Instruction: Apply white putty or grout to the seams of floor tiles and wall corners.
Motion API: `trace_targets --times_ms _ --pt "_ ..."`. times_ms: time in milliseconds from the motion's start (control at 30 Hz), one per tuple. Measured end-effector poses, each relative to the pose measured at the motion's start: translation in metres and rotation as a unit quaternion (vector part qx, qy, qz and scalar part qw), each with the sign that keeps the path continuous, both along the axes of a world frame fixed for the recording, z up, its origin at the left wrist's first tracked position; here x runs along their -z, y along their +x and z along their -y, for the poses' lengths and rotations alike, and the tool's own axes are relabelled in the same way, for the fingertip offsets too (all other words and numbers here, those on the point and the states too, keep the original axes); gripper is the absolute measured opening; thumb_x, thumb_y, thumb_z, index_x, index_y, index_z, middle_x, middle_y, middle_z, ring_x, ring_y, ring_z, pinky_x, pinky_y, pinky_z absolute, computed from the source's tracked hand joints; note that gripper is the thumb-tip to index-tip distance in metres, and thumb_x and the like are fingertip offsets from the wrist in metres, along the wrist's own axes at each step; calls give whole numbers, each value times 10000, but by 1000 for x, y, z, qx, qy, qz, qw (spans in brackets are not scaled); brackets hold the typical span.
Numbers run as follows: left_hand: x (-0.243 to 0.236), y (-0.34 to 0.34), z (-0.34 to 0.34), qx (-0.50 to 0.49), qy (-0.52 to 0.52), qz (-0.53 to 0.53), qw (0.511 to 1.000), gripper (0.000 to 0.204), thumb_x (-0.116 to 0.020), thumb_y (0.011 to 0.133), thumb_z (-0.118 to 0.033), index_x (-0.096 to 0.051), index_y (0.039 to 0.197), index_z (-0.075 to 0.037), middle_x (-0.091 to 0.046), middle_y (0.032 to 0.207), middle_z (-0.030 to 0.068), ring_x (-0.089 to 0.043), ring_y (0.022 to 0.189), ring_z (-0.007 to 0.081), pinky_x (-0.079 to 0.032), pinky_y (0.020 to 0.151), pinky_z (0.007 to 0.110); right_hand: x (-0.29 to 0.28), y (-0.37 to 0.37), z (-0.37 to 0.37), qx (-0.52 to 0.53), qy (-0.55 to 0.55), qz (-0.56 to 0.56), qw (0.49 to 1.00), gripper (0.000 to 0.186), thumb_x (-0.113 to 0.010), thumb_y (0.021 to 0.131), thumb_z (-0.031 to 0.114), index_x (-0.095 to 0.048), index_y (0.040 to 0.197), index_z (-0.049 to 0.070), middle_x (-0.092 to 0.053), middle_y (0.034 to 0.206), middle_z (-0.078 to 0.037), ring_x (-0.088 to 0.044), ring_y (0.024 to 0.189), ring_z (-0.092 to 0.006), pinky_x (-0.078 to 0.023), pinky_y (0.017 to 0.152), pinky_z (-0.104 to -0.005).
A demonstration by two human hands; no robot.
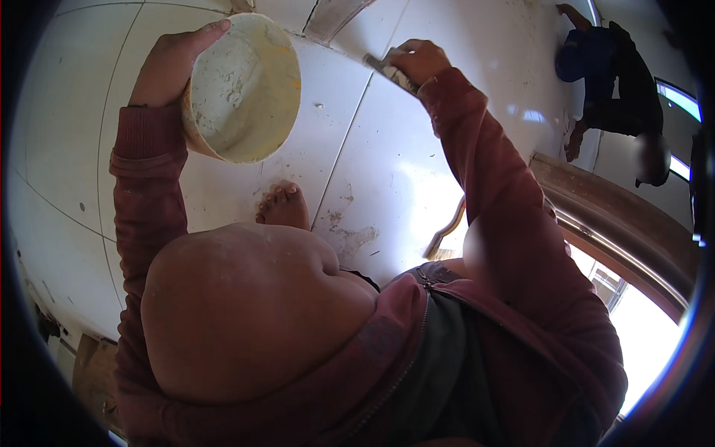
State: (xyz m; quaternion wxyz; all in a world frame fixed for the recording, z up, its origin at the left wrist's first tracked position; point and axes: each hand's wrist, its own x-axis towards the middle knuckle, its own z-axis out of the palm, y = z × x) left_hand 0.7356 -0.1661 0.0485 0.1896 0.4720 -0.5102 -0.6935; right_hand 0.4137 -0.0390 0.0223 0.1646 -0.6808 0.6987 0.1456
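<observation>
My left hand (170, 68) grips the left side of a round, cream-coloured bucket (281, 100), the thumb lying over its rim. The bucket is tipped so that its mouth faces me. Whitish paste (227, 83), lumpy in places, coats its bottom and inner wall. To the right of the bucket, my right hand (421, 61) is closed around a putty knife (381, 67), held low near the foot of the wall. Most of the knife's handle is hidden by my fingers, and pale smears show on it.
Pale floor tiles (67, 134) with dried smears and crumbs surround my bare foot (285, 205). Beyond the bucket stands a brownish, plaster-marked frame piece (331, 18). Another person (625, 82) in dark clothing is at the upper right. A brown door frame (618, 201) borders a bright opening.
</observation>
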Motion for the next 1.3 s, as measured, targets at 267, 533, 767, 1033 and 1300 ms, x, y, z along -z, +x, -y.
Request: trace_targets --times_ms 267,533,767,1033,1300 --pt "8 3 2 -6 12 -4 1000 394 -560 833 -319 -614 983 42 -640 867 98 -621 731 163 -482 673 281 8 56 -3 293 -33 50 954 420 -607 675 371 -614 943 46 -628 950 -169 -598 931 -295 -473 827 -353" --pt "2 -2 -3 -10 16 -15 1000 353 -555 842 -284 -619 973 38 -636 873 85 -606 738 145 -474 680 278 -1 78 18 265 3 43 963 378 -566 707 302 -589 965 27 -621 942 -191 -595 925 -319 -473 823 -381" --pt "-9 0 -1 13 51 -6 999 367 -545 853 -289 -599 1012 38 -619 921 81 -592 789 149 -467 711 277 0 -27 7 229 -53 93 968 270 -544 779 334 -616 944 132 -636 898 -92 -602 900 -264 -486 778 -372" --pt "4 1 3 0 24 11 1000 376 -560 837 -300 -606 991 40 -631 871 90 -604 736 159 -476 677 286 -2 16 -11 236 -20 83 968 419 -640 679 363 -637 997 90 -625 1007 -152 -595 932 -295 -444 877 -337" --pt "-3 -4 -2 -20 72 -22 997 376 -562 836 -288 -609 986 54 -639 848 94 -616 739 167 -484 677 279 4 24 11 237 -65 58 968 452 -649 652 324 -613 1055 120 -637 974 -140 -607 901 -292 -473 830 -350"
